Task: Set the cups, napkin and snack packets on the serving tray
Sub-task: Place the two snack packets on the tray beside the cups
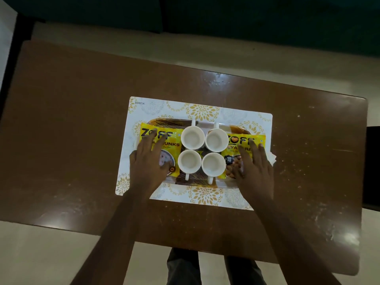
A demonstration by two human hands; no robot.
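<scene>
Several white cups (192,137) stand close together in the middle of the brown serving tray (170,121). A yellow snack packet (173,139) lies on the tray's left end, and my left hand (147,161) rests flat on it with straight fingers. Another yellow snack packet (232,155) lies on the right end under my right hand (254,169), whose fingers are also straight. A white napkin (271,158) peeks out at the tray's right edge, mostly hidden by my right hand.
The tray sits on a white placemat with gold flower prints (202,112), which lies on a brown wooden table (72,120). A dark chair or object (372,167) stands past the table's right edge. My legs show below the near edge.
</scene>
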